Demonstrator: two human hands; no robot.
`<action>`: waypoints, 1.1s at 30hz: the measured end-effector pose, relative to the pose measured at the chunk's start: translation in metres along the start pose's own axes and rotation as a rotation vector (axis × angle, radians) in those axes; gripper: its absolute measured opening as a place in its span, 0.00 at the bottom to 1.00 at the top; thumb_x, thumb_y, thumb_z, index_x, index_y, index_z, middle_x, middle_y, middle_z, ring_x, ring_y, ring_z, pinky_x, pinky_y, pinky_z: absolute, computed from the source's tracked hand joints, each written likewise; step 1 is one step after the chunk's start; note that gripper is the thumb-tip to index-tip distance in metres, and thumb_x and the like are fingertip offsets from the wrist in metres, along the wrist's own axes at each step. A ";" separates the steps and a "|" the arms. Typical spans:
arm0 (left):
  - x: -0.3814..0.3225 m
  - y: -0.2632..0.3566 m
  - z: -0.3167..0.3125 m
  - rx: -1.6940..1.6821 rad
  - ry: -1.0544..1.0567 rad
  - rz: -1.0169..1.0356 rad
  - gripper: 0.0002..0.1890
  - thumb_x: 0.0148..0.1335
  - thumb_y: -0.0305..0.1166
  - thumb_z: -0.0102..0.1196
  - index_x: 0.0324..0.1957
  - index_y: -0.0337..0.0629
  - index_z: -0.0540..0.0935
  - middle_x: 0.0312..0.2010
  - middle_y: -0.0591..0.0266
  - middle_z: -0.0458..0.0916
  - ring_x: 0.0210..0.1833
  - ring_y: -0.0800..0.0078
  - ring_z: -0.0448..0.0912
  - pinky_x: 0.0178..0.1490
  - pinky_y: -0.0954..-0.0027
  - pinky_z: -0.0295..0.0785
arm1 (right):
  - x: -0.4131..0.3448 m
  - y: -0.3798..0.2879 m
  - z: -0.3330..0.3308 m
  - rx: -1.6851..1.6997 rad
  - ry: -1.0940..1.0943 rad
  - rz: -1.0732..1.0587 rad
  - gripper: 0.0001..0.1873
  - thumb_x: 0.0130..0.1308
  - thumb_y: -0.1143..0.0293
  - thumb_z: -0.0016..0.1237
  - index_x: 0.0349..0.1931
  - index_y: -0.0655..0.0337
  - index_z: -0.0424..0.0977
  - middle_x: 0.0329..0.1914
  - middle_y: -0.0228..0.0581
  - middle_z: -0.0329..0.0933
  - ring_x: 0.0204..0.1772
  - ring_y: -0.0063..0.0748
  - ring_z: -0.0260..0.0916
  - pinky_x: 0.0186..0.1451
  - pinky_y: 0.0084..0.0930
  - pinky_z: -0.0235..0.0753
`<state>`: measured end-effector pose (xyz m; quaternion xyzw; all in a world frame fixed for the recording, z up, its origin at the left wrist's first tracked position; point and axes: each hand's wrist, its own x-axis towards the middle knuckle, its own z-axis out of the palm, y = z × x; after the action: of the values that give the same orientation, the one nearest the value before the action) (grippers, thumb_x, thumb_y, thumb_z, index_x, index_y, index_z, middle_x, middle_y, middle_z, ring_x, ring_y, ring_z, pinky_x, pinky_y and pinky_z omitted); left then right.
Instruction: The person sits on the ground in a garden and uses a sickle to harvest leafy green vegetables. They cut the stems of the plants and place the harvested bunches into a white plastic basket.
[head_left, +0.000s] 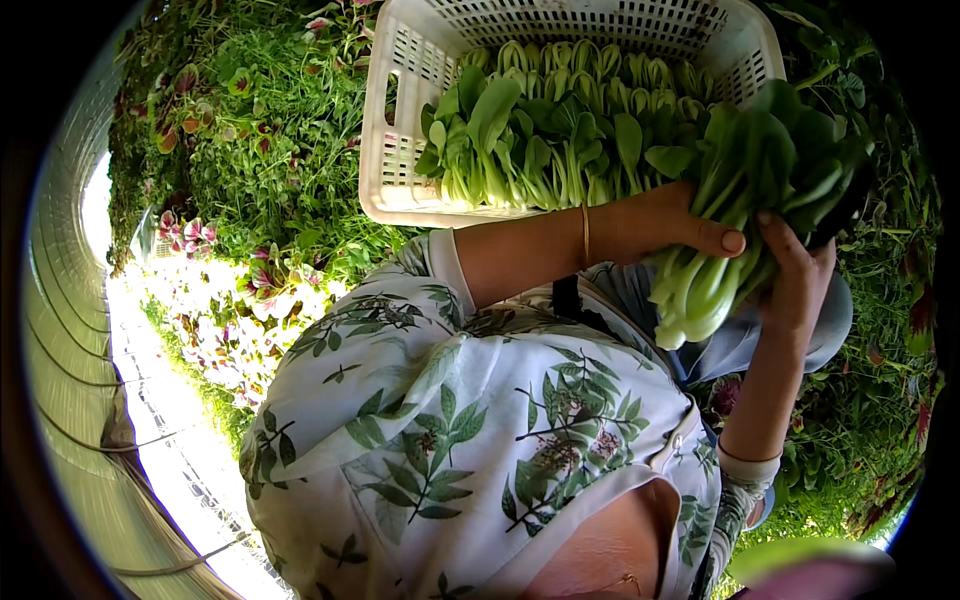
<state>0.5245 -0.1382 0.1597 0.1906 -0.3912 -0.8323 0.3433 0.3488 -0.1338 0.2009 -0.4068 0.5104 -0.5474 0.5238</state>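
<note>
A bunch of bok choy (697, 292) is held between both hands, off to the right of the crate's front corner. Its pale stem ends point down towards my lap and its dark green leaves fan out upward. My left hand (690, 229), with a thin bracelet on the wrist, grips the stalks from the left, thumb across them. From the right, my right hand (799, 274) clasps the same bunch, its thumb near the middle of the stalks. Beyond my left forearm stands a white plastic crate (397, 202), holding packed rows of bok choy (555, 150).
Dense weeds and leafy plants (270, 135) surround the crate, with red-and-green amaranth leaves among them. My bent knee in jeans (829, 322) is beside the right hand. A ribbed plastic greenhouse wall (67, 315) curves along the left. A blurred leaf (810, 562) is close at lower right.
</note>
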 end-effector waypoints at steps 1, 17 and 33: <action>0.000 0.004 -0.005 0.030 -0.048 0.026 0.36 0.52 0.44 0.64 0.58 0.33 0.68 0.46 0.53 0.77 0.50 0.66 0.77 0.53 0.68 0.71 | 0.004 -0.003 0.014 -0.107 0.032 0.009 0.20 0.51 0.78 0.58 0.46 0.70 0.70 0.40 0.39 0.78 0.39 0.28 0.75 0.45 0.23 0.74; -0.167 0.100 -0.179 1.469 1.149 -1.015 0.21 0.43 0.43 0.64 0.34 0.37 0.82 0.28 0.52 0.81 0.32 0.62 0.81 0.40 0.66 0.77 | 0.050 -0.024 0.021 -0.142 -0.352 -0.039 0.39 0.60 0.55 0.55 0.64 0.70 0.55 0.54 0.49 0.73 0.14 0.15 0.61 0.14 0.15 0.63; -0.153 -0.024 -0.315 1.336 0.832 -1.150 0.29 0.47 0.53 0.60 0.37 0.31 0.82 0.36 0.45 0.82 0.39 0.53 0.81 0.44 0.61 0.75 | -0.038 -0.023 -0.246 0.007 0.282 -0.074 0.27 0.73 0.60 0.32 0.66 0.67 0.53 0.66 0.56 0.60 0.17 0.08 0.53 0.16 0.05 0.57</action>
<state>0.8051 -0.1812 -0.0471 0.7867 -0.4774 -0.3456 -0.1837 0.1090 -0.0656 0.1900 -0.3425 0.5617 -0.6200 0.4275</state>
